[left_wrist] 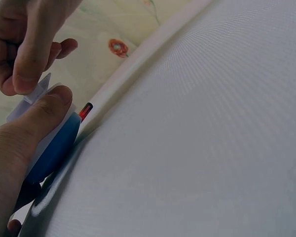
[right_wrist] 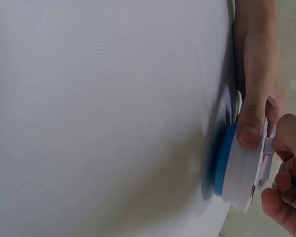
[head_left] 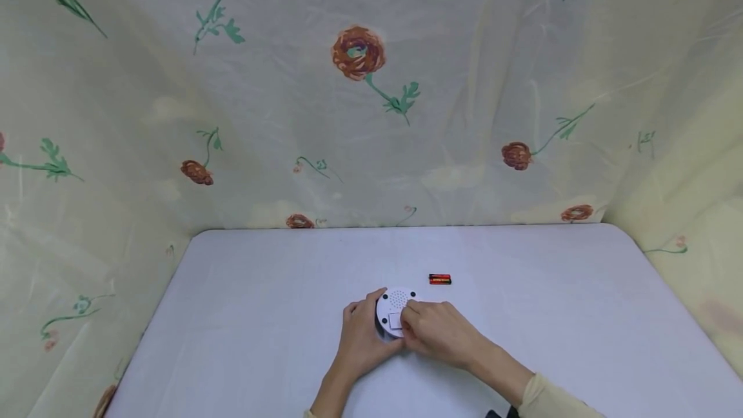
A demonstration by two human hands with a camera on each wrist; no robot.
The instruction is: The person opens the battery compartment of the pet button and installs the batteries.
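Note:
A round white device (head_left: 396, 300) with a blue rim and dark feet lies face down on the table, speaker holes up. My left hand (head_left: 364, 334) grips its side, with the thumb over the near edge in both wrist views. The fingers of my right hand (head_left: 442, 333) are at the small white battery cover (head_left: 395, 321). In the right wrist view the thumb and forefinger pinch the cover (right_wrist: 266, 168), which stands tilted up from the device (right_wrist: 237, 170). The inside of the compartment is mostly hidden.
Two red and black batteries (head_left: 440, 279) lie side by side on the white table (head_left: 278, 302), behind the device and to its right. A flowered curtain (head_left: 453, 115) hangs around the back and sides. Part of a black object (head_left: 493, 413) shows at the bottom edge.

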